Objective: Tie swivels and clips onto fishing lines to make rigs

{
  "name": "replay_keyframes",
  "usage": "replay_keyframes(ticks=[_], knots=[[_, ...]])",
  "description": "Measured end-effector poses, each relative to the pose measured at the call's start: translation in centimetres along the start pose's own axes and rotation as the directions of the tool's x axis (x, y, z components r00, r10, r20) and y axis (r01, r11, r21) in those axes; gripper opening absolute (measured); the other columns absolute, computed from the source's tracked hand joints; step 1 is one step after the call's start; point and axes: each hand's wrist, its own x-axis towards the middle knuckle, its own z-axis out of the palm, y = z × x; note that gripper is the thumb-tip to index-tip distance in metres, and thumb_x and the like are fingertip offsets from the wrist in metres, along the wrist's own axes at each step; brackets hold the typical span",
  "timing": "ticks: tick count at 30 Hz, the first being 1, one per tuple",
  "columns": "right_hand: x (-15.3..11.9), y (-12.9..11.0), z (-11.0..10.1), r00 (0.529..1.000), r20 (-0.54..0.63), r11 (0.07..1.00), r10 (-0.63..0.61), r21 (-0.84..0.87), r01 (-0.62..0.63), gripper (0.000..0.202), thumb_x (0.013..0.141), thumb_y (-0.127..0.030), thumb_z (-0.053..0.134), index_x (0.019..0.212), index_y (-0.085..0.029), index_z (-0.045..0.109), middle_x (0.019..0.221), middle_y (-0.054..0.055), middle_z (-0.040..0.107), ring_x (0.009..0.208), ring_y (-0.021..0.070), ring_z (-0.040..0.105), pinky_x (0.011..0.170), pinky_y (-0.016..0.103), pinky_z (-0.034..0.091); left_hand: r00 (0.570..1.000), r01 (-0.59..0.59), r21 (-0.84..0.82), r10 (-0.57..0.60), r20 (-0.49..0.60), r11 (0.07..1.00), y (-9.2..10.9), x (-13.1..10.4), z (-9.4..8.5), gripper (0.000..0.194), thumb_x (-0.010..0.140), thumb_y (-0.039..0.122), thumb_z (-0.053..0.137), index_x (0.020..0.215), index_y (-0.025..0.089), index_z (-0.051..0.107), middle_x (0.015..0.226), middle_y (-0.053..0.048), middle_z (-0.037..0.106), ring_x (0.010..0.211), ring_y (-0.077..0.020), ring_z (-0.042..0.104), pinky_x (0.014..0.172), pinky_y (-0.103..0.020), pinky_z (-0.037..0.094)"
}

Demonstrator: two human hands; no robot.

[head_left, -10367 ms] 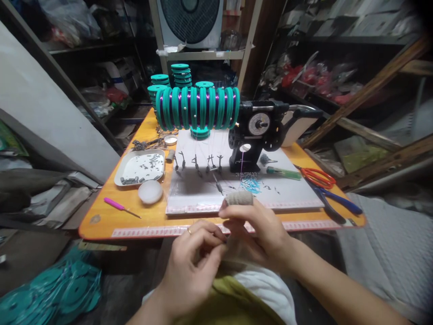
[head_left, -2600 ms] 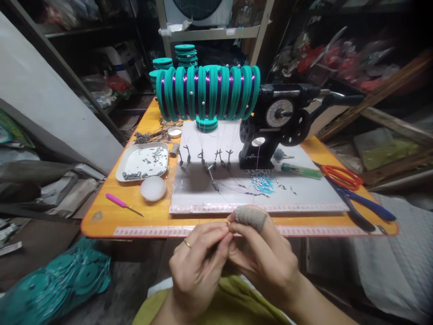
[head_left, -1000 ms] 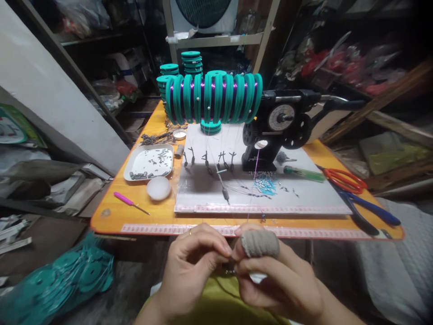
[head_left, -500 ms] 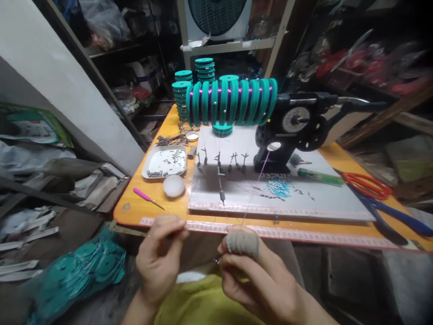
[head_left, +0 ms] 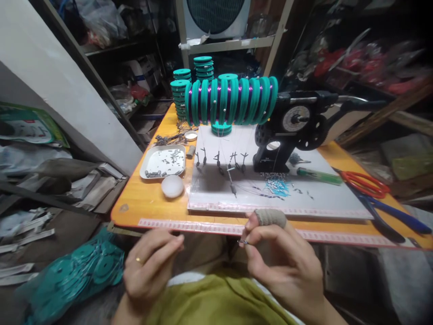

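The right hand (head_left: pixel 287 264) is closed to a fine pinch, thumb and finger on a small metal piece (head_left: pixel 243 242) just past the near edge of the counter (head_left: pixel 130 203). With so little to grip, and a thick cloth wrap (head_left: pixel 270 217) around one finger, the piece could slip; nothing but the person's lap and the floor seems to lie beneath it, so it might be hard to find again.

The left hand (head_left: pixel 149 264) is apart, at the near left, its fingers drawn close together; whether they hold a thin line cannot be told. If they do, a sharp pull could tug the piece loose.

Farther in, fine lines hang from the row of green spools (head_left: pixel 231 101) toward dark weights (head_left: pixel 233 188) over the white board (head_left: pixel 209 196). A sleeve or wrist sweeping across could snag and tangle them. The loose blue and white bits (head_left: pixel 277 186) could scatter if the board were knocked. At left, the small bowl (head_left: pixel 172 186) sits close by the tray (head_left: pixel 144 164), and a careless reach might tip it.
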Motion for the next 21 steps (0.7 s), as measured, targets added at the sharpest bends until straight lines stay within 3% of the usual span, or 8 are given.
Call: replay_keyframes(ticks=[1,3,7,10,21], knots=[[-0.1,0.1,0.2,1.000,-0.008,1.000,0.015,0.014,-0.015,0.017,0.083,-0.006,0.064,0.089,-0.022,0.062,0.089,0.001,0.066,0.088,0.0148,0.067,0.082,0.027,0.055,0.992,0.121,-0.111,-0.122,-0.003,0.986,1.8,0.9,1.1,0.040,0.081,-0.003,0.067,0.113,0.020,0.070,0.088,-0.003,0.071,0.078,-0.0129,0.068,0.071,-0.023,0.056],[-0.4,0.1,0.4,0.998,-0.035,0.999,0.047,0.022,-0.046,0.018,0.083,-0.006,0.064,0.091,-0.023,0.062,0.083,-0.001,0.068,0.089,0.0151,0.068,0.086,0.028,0.054,0.949,0.315,-0.316,-0.299,0.100,0.895,5.0,2.5,3.3,0.028,0.086,0.004,0.065,0.108,0.021,0.071,0.085,-0.001,0.069,0.075,-0.0108,0.067,0.066,-0.019,0.055],[-0.9,0.1,0.4,0.983,-0.134,0.991,0.128,-0.027,-0.132,0.016,0.085,-0.010,0.065,0.092,-0.025,0.063,0.090,0.000,0.069,0.099,0.0164,0.067,0.087,0.026,0.053,0.877,0.460,-0.528,-0.458,0.146,0.713,8.3,4.2,6.6,0.021,0.090,0.009,0.064,0.100,0.024,0.072,0.084,0.001,0.070,0.077,-0.0096,0.067,0.071,-0.017,0.055],[-1.0,0.1,0.3,0.976,-0.163,0.988,0.146,-0.034,-0.154,0.015,0.085,-0.011,0.066,0.090,-0.025,0.063,0.094,0.000,0.067,0.097,0.0157,0.066,0.084,0.025,0.053,0.859,0.485,-0.562,-0.484,0.165,0.670,8.7,4.3,7.4,0.020,0.089,0.009,0.065,0.098,0.024,0.073,0.083,0.001,0.070,0.076,-0.0091,0.067,0.071,-0.016,0.054],[-0.5,0.1,0.3,0.979,-0.150,0.990,0.140,-0.015,-0.144,0.015,0.084,-0.011,0.066,0.090,-0.024,0.063,0.092,-0.001,0.067,0.093,0.0132,0.067,0.084,0.022,0.054,0.855,0.493,-0.553,-0.491,0.167,0.671,8.7,4.6,7.6,0.019,0.088,0.009,0.066,0.097,0.024,0.074,0.081,0.001,0.071,0.074,-0.0085,0.066,0.070,-0.015,0.054]])
